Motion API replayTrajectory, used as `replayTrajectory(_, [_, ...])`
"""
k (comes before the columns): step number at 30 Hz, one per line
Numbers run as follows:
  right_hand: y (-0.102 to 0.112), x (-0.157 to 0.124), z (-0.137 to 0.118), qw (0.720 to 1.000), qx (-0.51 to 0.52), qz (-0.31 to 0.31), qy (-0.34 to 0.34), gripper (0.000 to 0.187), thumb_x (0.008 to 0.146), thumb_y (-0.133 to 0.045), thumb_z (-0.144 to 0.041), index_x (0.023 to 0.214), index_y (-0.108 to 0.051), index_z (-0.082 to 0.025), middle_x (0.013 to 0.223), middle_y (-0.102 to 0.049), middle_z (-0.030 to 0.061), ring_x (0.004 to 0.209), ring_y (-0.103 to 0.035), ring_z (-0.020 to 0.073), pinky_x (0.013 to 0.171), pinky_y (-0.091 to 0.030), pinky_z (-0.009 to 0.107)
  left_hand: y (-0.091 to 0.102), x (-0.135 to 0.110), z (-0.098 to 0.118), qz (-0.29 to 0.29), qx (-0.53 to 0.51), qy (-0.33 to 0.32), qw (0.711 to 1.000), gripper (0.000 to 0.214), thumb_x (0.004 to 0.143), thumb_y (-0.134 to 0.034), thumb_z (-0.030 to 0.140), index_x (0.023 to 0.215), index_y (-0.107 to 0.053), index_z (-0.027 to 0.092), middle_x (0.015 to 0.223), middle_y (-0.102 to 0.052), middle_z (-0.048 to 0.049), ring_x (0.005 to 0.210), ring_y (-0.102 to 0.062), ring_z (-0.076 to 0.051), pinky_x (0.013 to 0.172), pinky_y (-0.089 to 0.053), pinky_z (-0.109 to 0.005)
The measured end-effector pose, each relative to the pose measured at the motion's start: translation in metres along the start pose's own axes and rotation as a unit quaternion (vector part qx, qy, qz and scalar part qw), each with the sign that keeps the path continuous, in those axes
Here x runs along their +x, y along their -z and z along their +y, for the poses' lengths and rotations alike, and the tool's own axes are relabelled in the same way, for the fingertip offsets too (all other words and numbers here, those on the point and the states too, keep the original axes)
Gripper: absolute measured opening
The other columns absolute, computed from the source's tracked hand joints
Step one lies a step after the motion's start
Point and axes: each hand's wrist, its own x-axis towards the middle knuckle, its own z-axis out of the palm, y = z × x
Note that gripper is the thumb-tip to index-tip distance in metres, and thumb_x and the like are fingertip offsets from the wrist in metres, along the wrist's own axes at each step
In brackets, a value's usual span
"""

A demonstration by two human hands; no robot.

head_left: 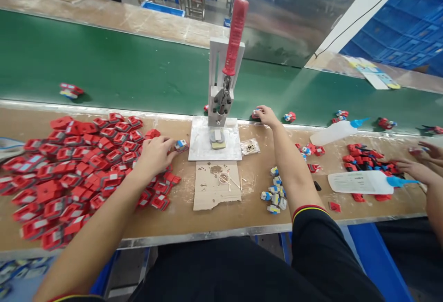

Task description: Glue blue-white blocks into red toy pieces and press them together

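My left hand (157, 153) is at the right edge of a heap of red-and-grey plastic parts (83, 154). Its fingertips close on a small blue-and-white plastic piece (181, 145); the fingers partly cover what is beneath. My right hand (268, 115) reaches to the near edge of the green belt, fingers pinched on a small red-and-white plastic part (256, 114). Between my hands stands a toggle press (221, 99) with a red handle (237, 34), its handle upright. Under its ram is a small yellowish pad (218, 145) on the white base plate (197, 140).
Stained cardboard (207, 196) with a rubber band and sticks lies before the press. Several blue-and-white pieces (275, 191) sit right of it. Two glue bottles (360, 182) lie near a co-worker's hands (415, 168). More red parts (71, 91) rest on the green belt (138, 71). Another person works opposite.
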Motion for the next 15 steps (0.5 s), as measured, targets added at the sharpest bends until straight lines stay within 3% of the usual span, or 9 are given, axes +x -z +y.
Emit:
replayTrajectory(5, [0.002, 0.008, 0.018, 0.996, -0.087, -0.019, -0.006, 0.042, 0.101, -0.052, -0.050, 0.106, -0.077, -0.016, 0.127, -0.076, 0.0251, 0.134, -0.059, 0.0397, 0.121, -0.042, 0.060, 0.000, 0.004, 0.000, 0.011, -0.040, 0.016, 0.999, 0.039, 0.088, -0.071, 0.044, 0.121, -0.076, 0.022, 0.140, -0.072, -0.0192, 0.137, -0.060, -0.044, 0.112, -0.039, -0.059])
replayTrajectory(9, [0.008, 0.002, 0.024, 0.992, -0.124, 0.006, -0.007, 0.052, 0.103, -0.048, -0.051, 0.129, -0.070, -0.011, 0.145, -0.064, 0.0314, 0.144, -0.049, 0.0464, 0.122, -0.037, 0.069, -0.003, 0.013, 0.001, 0.012, -0.064, 0.003, 0.998, 0.023, 0.088, -0.073, 0.040, 0.103, -0.075, 0.023, 0.129, -0.077, -0.0167, 0.135, -0.060, -0.043, 0.109, -0.038, -0.058])
replayTrajectory(12, [0.016, -0.008, 0.018, 0.990, -0.130, 0.045, 0.021, 0.056, 0.107, -0.041, -0.046, 0.148, -0.057, -0.012, 0.161, -0.052, 0.0294, 0.153, -0.042, 0.0443, 0.128, -0.032, 0.067, -0.005, 0.017, 0.005, 0.008, -0.077, -0.007, 0.997, 0.017, 0.093, -0.067, 0.039, 0.091, -0.069, 0.022, 0.112, -0.078, -0.0149, 0.131, -0.063, -0.041, 0.106, -0.038, -0.054])
replayTrajectory(15, [0.028, -0.020, 0.002, 0.982, -0.115, 0.094, 0.120, 0.054, 0.109, -0.038, -0.049, 0.148, -0.056, -0.017, 0.159, -0.055, 0.0245, 0.151, -0.046, 0.0397, 0.131, -0.030, 0.063, -0.007, 0.019, 0.005, 0.012, -0.091, -0.004, 0.996, 0.017, 0.095, -0.064, 0.037, 0.089, -0.067, 0.021, 0.108, -0.078, -0.0148, 0.123, -0.067, -0.039, 0.105, -0.039, -0.052])
